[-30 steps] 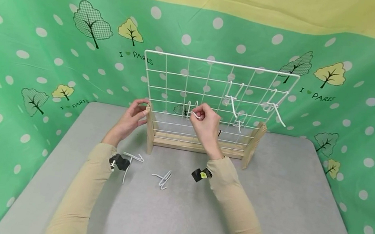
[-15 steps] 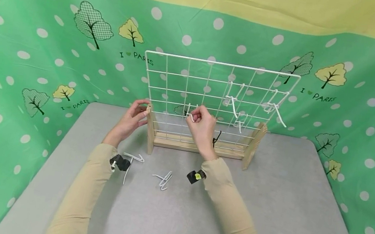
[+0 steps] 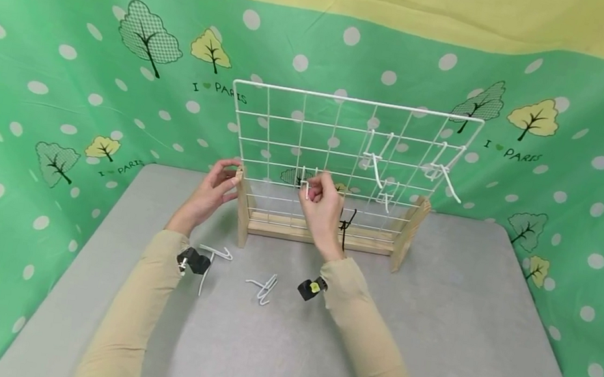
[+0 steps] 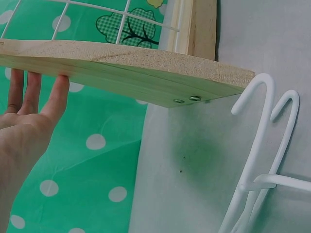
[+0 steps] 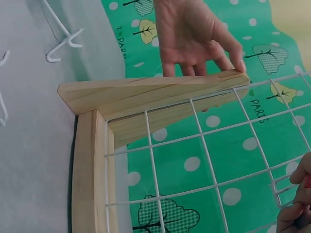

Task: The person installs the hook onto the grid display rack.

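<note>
A white wire grid panel (image 3: 281, 131) stands upright in a wooden base (image 3: 289, 233) on the grey table. My left hand (image 3: 207, 194) grips the upper end of the left wooden side piece (image 4: 121, 73), its fingers against the outer face. My right hand (image 3: 324, 210) pinches a white wire hook (image 3: 305, 185) at the grid's lower middle; two of its upper bends show by a grid bar, and the fingers cover much of the rest. Only some fingers (image 5: 294, 208) of the right hand show at the right wrist view's edge.
White hooks hang on the grid's right half: an upper-middle hook (image 3: 375, 164), a far-right hook (image 3: 444, 175) and a lower hook (image 3: 386, 196). A thin black wire piece (image 3: 345, 225) is low on the grid. Two loose white hooks lie in front: a left hook (image 3: 212, 255) and a middle hook (image 3: 264, 288).
My right hand has shifted slightly left and down, and the hook's prong has turned from pointing sideways to pointing down. More of the black wire piece shows. The left hand has stayed put.
</note>
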Demonstrator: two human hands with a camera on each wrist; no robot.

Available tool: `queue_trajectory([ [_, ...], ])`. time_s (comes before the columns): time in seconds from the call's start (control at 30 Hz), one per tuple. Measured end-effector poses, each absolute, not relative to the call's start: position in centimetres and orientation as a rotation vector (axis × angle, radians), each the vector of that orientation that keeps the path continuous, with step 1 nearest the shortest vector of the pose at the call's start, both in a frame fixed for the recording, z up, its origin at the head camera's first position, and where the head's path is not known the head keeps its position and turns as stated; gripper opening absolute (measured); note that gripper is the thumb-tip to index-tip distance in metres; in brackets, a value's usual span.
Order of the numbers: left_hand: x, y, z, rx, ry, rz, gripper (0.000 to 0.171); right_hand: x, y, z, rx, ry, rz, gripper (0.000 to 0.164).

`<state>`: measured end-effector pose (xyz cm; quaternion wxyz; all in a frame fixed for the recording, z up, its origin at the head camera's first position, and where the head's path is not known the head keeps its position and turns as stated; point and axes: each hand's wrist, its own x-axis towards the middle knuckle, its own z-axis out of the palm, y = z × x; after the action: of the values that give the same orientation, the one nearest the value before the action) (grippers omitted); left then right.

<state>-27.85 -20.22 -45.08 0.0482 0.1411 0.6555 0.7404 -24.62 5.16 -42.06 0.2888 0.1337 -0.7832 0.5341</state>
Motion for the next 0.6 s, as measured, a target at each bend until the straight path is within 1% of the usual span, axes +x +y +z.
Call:
queue_trajectory([
  [0.23, -28.2, -20.3, -45.0, 0.442, 1.978, 2.273, 0.03, -24.0, 5.4, -42.3, 0.381, -2.11, 1.506, 0.031],
  [0.6, -27.8, -20.2, -45.1, 0.43, 1.981, 2.268, 0.032, -21.9, 5.8, -43.1, 0.284, -2.116, 1.704, 0.047],
])
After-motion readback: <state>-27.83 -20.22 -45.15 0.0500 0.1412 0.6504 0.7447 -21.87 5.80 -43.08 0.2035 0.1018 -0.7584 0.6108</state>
